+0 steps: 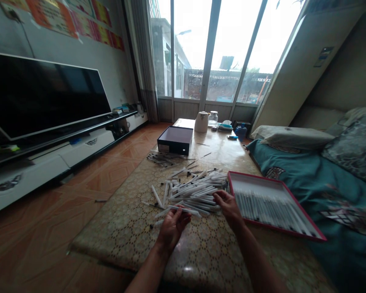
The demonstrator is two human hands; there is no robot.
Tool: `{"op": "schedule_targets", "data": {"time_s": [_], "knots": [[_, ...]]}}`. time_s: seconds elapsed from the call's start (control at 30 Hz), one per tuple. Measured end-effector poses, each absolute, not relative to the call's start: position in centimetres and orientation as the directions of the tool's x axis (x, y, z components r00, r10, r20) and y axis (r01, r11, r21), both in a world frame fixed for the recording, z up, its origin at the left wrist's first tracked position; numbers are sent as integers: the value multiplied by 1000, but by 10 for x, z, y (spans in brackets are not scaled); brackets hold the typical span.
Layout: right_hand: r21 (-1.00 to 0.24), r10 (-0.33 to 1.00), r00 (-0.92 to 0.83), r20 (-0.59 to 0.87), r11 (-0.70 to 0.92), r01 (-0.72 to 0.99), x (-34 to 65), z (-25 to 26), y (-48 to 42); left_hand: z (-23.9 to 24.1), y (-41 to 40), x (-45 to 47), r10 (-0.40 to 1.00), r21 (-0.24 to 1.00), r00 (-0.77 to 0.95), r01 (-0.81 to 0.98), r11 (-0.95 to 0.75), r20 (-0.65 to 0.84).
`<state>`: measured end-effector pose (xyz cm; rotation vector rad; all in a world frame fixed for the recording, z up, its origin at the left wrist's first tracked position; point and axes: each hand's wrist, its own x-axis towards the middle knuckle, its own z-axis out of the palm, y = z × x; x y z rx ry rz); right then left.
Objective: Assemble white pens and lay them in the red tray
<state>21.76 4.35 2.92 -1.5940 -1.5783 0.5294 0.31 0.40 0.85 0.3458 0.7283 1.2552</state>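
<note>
My left hand (174,224) is closed around a slim white pen barrel (186,210), which lies roughly level across its fingertips. To the right, the thumb and fingers of my right hand (227,205) are pinched together at the edge of a heap of white pen barrels (198,189); whatever they hold, if anything, is too small to make out. Beside that hand lies a red-rimmed shallow box (259,181), with a row of pens with dark tips (268,207) inside. Small black pieces and thin dark refills (163,158) are scattered beyond the heap.
On the patterned tablecloth (110,228) stand a dark open box (175,148), a pale kettle (201,122), a glass jar (213,118) and a tissue pack (225,126). A bed or sofa with teal covering (293,162) borders the right side; a television (49,93) stands left.
</note>
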Motion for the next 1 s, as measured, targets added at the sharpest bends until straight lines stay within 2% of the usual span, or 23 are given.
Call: {"op": "schedule_targets", "data": {"time_s": [0.03, 0.1, 0.17, 0.23, 0.8, 1.0], "knots": [[-894, 963, 155, 222, 137, 427, 209, 24, 31, 9, 4, 3, 944, 613, 129, -732, 297, -304], [-983, 970, 184, 157, 136, 123, 191, 12, 9, 9, 4, 3, 947, 622, 129, -726, 293, -295], [-991, 971, 205, 119, 130, -41, 176, 5, -6, 8, 4, 4, 950, 631, 133, -720, 288, -283], [-984, 969, 219, 117, 143, -106, 166, 2, -13, 8, 4, 4, 953, 641, 141, -713, 285, -267], [-981, 958, 214, 193, 194, 14, 154, 1, -18, 9, 1, 5, 963, 668, 148, -696, 264, -227], [-987, 964, 216, 157, 162, -8, 154, 5, -18, 11, 1, 5, 964, 667, 156, -698, 261, -214]]}}
